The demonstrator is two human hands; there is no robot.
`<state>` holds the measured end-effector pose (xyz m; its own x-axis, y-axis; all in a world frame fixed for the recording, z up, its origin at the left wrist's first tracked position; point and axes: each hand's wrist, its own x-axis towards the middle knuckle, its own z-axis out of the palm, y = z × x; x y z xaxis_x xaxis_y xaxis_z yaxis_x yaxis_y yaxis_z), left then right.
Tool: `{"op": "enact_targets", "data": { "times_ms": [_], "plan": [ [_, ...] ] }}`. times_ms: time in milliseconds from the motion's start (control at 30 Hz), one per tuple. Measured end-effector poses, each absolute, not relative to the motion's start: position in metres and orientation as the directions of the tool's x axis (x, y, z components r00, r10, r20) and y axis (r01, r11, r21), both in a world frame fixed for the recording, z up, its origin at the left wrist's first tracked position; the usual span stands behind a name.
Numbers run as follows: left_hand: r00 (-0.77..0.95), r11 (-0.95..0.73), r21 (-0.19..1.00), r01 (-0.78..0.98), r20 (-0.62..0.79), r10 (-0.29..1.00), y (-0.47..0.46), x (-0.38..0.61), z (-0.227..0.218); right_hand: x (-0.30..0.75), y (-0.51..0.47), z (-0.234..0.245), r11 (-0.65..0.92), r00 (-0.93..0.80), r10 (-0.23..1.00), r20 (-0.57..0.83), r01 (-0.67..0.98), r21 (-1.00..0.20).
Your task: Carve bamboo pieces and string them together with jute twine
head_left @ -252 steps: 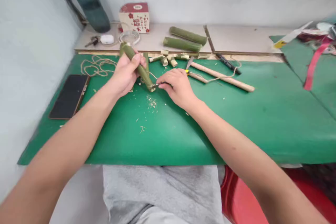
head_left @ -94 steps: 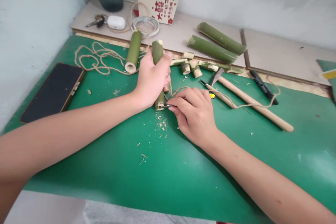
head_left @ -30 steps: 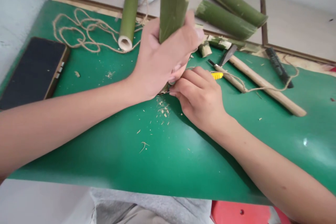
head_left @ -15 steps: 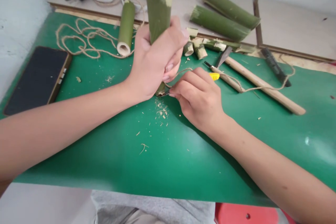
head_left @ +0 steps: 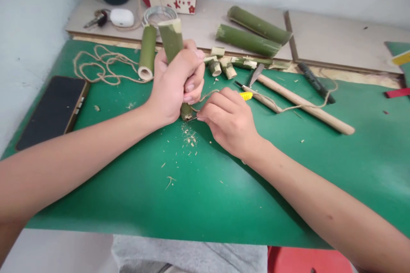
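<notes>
My left hand [head_left: 174, 85] is wrapped round a green bamboo tube [head_left: 171, 40], holding it nearly upright with its lower end on the green mat [head_left: 224, 179]. My right hand [head_left: 229, 121] is closed in a pinch on a thin metal tool whose tip meets the tube's lower end [head_left: 186, 114]. A strand of twine [head_left: 209, 94] runs between the two hands. Small bamboo shavings [head_left: 189, 138] lie on the mat just below the tube.
A second bamboo tube [head_left: 147, 53], loose twine [head_left: 99, 66] and a black phone [head_left: 53, 111] lie at left. Short bamboo offcuts [head_left: 221, 66], a wooden-handled tool [head_left: 301, 102], a black marker [head_left: 315, 87] and two long bamboo pieces [head_left: 250, 36] lie behind and to the right.
The camera pulled back slightly, so the tube and hands sit lower and smaller in view. Both hands keep their grips at the tube's lower end.
</notes>
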<state>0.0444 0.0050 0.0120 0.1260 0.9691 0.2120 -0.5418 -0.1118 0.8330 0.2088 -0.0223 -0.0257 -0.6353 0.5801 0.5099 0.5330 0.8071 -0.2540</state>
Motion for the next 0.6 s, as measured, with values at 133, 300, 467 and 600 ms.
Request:
{"op": "enact_targets", "data": {
  "times_ms": [133,300,467,600],
  "plan": [
    [0.085,-0.125,0.817,-0.563,0.208,0.974,0.0057,0.0447,0.0102,0.2065,-0.0213,-0.0264,0.810,-0.627,0.574,0.527,0.529,-0.254],
    [0.042,-0.151,0.821,-0.551,0.208,0.977,0.0032,0.0476,0.0101,0.2046,-0.0189,-0.0237,0.803,-0.646,0.586,0.488,0.544,-0.245],
    [0.047,-0.090,0.832,-0.548,0.139,0.989,0.0017,0.0495,0.0123,0.2072,-0.0177,-0.0242,0.826,-0.707,0.555,0.439,0.528,-0.196],
    [0.064,0.004,0.814,-0.580,0.041,0.997,0.0050,0.0464,0.0137,0.2094,-0.0188,-0.0264,0.836,-0.680,0.528,0.509,0.521,-0.171]
  ]
}}
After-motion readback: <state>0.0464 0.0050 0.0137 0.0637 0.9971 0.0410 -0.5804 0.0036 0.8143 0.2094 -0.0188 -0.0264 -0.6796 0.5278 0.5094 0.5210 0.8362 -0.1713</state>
